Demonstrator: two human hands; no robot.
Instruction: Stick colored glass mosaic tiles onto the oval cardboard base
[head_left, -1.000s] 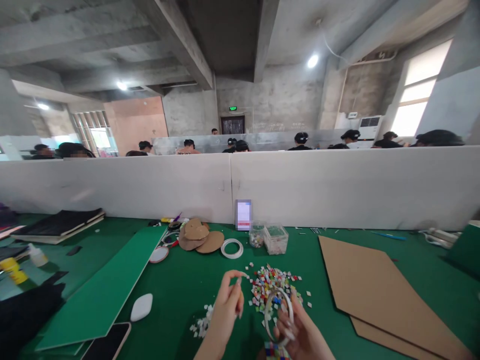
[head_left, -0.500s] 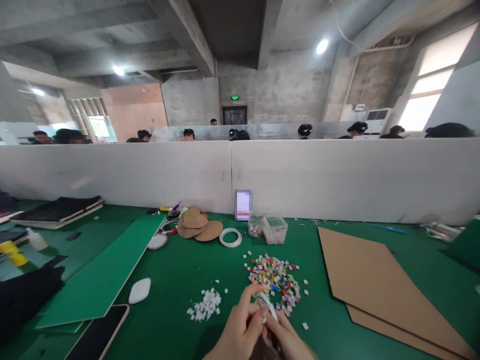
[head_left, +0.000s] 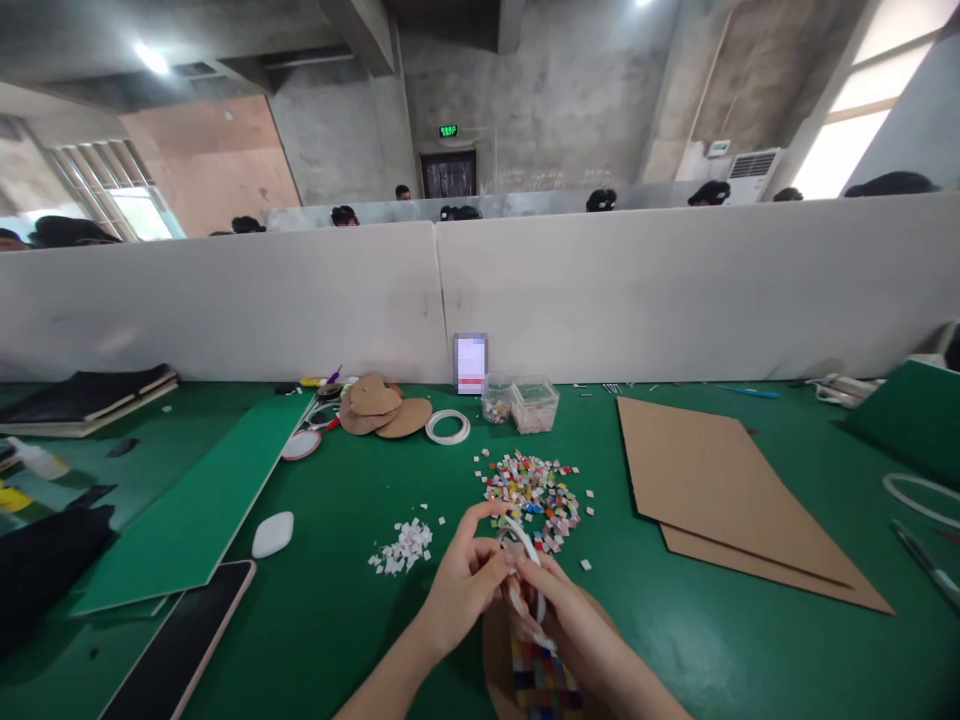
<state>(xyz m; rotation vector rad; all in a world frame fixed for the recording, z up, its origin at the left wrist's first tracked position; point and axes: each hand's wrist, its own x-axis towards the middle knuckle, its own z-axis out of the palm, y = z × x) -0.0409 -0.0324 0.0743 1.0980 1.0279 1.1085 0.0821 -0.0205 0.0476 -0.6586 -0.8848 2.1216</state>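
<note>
My left hand (head_left: 466,575) and my right hand (head_left: 561,610) meet at the front middle, both closed on a white ring (head_left: 527,540) that stands on edge between them. A crumpled pale strip or film hangs from it near my fingertips; its kind cannot be made out. Beneath my hands lies a brown cardboard disc (head_left: 495,660), and on it shows a mosaic of coloured square tiles (head_left: 541,680), partly hidden by my hands. Just beyond my fingers spreads a pile of small coloured mosaic tiles (head_left: 532,490). White tile chips (head_left: 405,548) lie heaped to the left of my left hand.
Clear boxes of tiles (head_left: 534,405), white rings (head_left: 448,428) and cardboard discs (head_left: 375,398) stand along the back before a white partition (head_left: 300,300). Cardboard sheets (head_left: 712,470) lie right. A green board (head_left: 202,510), phone (head_left: 180,640) and white case (head_left: 273,535) lie left.
The view has tilted downward, so things on the table appear higher. The mosaic and cardboard disc beneath my hands now show more fully. Both hands keep hold of the white ring.
</note>
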